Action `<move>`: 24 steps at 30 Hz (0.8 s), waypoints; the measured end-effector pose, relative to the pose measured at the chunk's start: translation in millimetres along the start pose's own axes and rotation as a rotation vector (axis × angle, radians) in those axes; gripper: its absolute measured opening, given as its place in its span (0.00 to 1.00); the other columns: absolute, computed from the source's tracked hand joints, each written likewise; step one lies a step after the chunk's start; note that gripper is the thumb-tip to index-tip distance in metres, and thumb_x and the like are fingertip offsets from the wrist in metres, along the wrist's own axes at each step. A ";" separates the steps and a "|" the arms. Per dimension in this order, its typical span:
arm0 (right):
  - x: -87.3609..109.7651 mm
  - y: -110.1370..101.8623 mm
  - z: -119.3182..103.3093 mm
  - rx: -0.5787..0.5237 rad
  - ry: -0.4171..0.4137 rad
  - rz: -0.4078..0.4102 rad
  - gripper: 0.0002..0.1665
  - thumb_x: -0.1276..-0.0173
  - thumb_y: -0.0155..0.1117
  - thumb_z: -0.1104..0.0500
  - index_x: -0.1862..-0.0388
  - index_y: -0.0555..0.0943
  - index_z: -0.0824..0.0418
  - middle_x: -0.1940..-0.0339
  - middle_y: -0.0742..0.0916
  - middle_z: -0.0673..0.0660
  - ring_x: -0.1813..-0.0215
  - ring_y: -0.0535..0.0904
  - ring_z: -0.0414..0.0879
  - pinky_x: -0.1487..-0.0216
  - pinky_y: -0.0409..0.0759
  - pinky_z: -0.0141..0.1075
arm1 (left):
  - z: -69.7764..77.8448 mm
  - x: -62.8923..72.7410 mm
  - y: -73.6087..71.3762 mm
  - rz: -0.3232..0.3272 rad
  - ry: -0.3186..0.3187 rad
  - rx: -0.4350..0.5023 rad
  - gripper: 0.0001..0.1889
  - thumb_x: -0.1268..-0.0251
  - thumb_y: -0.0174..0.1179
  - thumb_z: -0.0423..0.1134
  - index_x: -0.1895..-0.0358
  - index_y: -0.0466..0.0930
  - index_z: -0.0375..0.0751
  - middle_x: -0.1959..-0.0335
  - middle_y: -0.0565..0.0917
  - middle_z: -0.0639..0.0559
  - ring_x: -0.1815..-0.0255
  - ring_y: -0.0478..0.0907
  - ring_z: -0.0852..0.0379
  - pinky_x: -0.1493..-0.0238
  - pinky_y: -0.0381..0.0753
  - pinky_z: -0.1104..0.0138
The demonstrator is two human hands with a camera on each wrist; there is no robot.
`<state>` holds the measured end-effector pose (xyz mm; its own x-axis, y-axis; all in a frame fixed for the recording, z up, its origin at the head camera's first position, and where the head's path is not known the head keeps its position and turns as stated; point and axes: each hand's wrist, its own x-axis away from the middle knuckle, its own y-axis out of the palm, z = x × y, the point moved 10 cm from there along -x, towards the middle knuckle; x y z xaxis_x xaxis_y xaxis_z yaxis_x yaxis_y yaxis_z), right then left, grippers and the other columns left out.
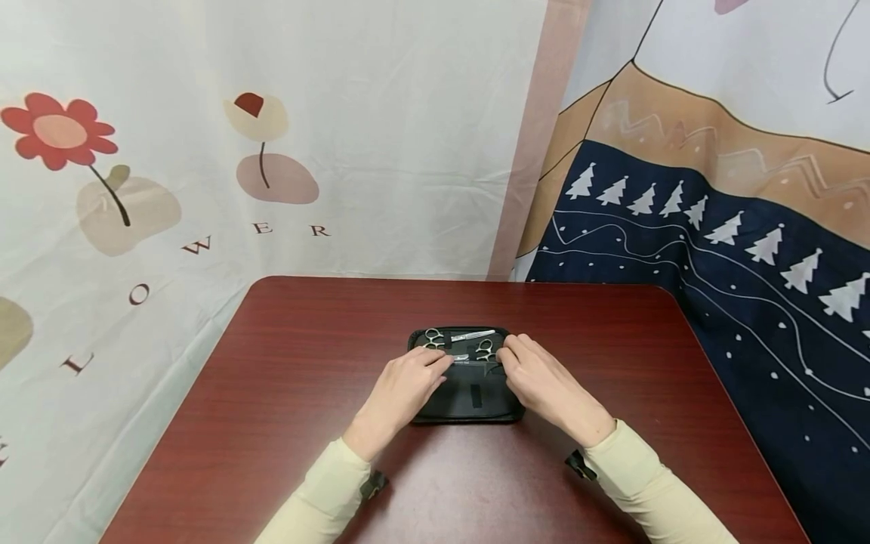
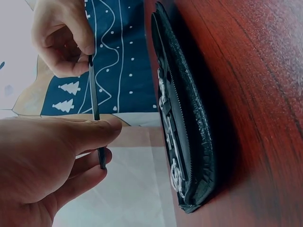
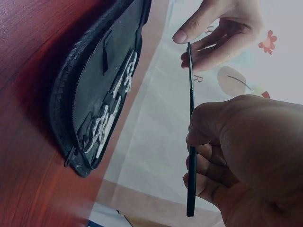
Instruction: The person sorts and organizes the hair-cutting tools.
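Both hands hold a thin black comb (image 3: 191, 189) up over an unfolded black zip case (image 1: 445, 408). Seen edge-on in both wrist views, the comb shows no teeth. My left hand (image 1: 408, 381) pinches one end between thumb and fingers. Toward the other end, my right hand (image 1: 549, 384) grips it, thumb on one side and curled fingers on the other. Inside the case, scissors (image 1: 473, 335) lie along the far side, and another pair with gold-toned finger rings (image 1: 485, 346) sits nearer the right hand.
The case rests on a reddish-brown wooden table (image 1: 306, 363), whose far edge lies a short way behind it. A small strap (image 1: 476, 395) shows on the case's near panel. Printed curtains (image 1: 408, 151) hang behind the table and to its right.
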<state>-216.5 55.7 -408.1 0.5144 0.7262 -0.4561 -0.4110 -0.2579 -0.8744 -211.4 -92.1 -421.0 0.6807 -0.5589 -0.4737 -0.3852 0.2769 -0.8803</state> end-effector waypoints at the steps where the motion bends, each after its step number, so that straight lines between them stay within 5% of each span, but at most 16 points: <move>1: -0.2 -0.2 -0.6 0.003 -0.003 0.002 0.10 0.38 0.71 0.74 0.59 0.86 0.66 0.64 0.80 0.57 0.60 0.72 0.49 0.57 0.76 0.38 | -0.1 0.3 0.3 -0.001 0.001 0.000 0.18 0.35 0.83 0.38 0.43 0.94 0.46 0.46 0.96 0.51 0.44 0.92 0.52 0.46 0.95 0.61; 16: 0.0 0.1 2.2 -0.066 0.010 0.003 0.09 0.35 0.70 0.69 0.57 0.86 0.63 0.59 0.84 0.55 0.58 0.78 0.51 0.55 0.81 0.40 | -1.7 3.9 -1.8 0.003 0.007 0.009 0.19 0.39 0.84 0.38 0.44 0.94 0.46 0.49 0.97 0.54 0.46 0.92 0.54 0.46 0.95 0.62; 24: 2.2 1.2 3.2 -0.096 0.021 -0.004 0.32 0.35 0.85 0.51 0.37 0.86 0.64 0.40 0.90 0.60 0.37 0.85 0.58 0.32 0.85 0.53 | -4.2 4.8 -1.4 -0.029 -0.015 0.019 0.18 0.38 0.84 0.40 0.45 0.94 0.48 0.47 0.97 0.54 0.44 0.93 0.53 0.46 0.95 0.60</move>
<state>-218.2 59.0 -409.6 0.5318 0.7142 -0.4551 -0.3356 -0.3158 -0.8875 -210.1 -98.5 -422.0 0.7006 -0.5553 -0.4482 -0.3537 0.2754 -0.8939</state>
